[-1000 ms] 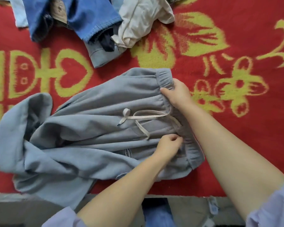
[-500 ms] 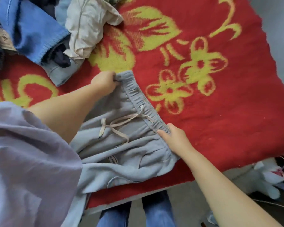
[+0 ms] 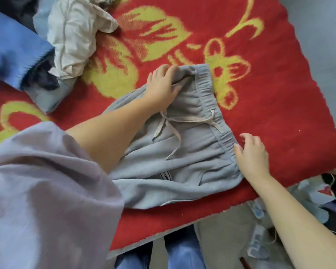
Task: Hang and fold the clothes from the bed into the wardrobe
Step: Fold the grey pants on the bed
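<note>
Grey drawstring sweatpants [image 3: 184, 152] lie flat on the red and yellow blanket [image 3: 279, 113], waistband toward the right. My left hand [image 3: 162, 85] lies on the far corner of the waist and pinches a fold of the fabric, which bunches under its fingers. At the near end of the waistband my right hand [image 3: 252, 155] has its fingers loosely spread, with only the thumb touching the elastic edge. My lilac sleeve [image 3: 47, 191] hides the legs of the sweatpants.
A heap of other clothes sits at the far left: a blue garment [image 3: 14, 47], a cream one [image 3: 76, 35] and a pale denim piece [image 3: 50, 96]. The bed's near edge [image 3: 163, 235] runs diagonally; my jeans [image 3: 182, 253] and floor clutter [image 3: 260, 239] lie below it.
My left hand has moved from the near waistband to its far corner. The right hand shifted to the near end and loosened its hold. The view swung right.
</note>
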`<state>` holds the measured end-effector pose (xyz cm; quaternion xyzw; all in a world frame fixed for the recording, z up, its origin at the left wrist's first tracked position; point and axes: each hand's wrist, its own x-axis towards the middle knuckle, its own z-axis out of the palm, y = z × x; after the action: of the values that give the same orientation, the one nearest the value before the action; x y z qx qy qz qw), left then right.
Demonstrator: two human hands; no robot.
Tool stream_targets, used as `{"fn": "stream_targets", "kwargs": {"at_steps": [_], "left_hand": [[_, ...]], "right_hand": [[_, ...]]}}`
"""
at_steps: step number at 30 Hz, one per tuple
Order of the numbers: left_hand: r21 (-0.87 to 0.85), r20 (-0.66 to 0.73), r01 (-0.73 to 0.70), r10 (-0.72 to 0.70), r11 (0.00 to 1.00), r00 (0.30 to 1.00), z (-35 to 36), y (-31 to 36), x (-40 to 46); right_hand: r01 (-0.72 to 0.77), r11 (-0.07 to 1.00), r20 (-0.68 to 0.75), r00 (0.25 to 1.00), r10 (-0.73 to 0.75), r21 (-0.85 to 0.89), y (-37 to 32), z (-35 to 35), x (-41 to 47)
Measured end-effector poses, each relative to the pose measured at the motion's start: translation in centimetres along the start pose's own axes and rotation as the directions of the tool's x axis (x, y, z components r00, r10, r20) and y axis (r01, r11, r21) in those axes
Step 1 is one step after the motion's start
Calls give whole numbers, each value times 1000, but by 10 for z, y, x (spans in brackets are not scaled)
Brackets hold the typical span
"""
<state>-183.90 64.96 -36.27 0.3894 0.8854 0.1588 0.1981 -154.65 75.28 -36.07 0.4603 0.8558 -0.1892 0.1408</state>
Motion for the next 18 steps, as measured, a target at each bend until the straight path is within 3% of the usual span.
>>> {"fn": "stream_targets", "kwargs": {"at_steps": [2, 5, 9, 12, 14, 16, 18], "left_hand": [[-50, -82, 8, -12, 999, 997, -19, -40, -44], [2, -101, 133, -132, 991, 986, -58, -107, -126], [81, -107, 283, -274, 956, 956, -92, -175, -233], [60, -157, 389, -376, 919, 913, -97, -210, -295], [48, -144, 474, -463, 879, 874, -94, -236, -328], [117, 31, 487, -493, 866, 870, -91, -261, -359], [350, 309, 352, -462, 868, 831, -94, -284, -383]], "right_hand": [[85, 996, -87, 993, -84, 17, -23, 0, -3], [354, 931, -147, 929, -339, 90, -82, 1, -13], [635, 746, 110, 742, -662, 202, -171, 26, -51], [742, 642, 300, 578, -759, 193, -227, 54, -92], [798, 580, 351, 502, -790, 165, -258, 70, -119], [855, 489, 253, 441, -861, 175, -285, 84, -136], [905, 416, 188, 394, -900, 94, -313, 99, -145]]}}
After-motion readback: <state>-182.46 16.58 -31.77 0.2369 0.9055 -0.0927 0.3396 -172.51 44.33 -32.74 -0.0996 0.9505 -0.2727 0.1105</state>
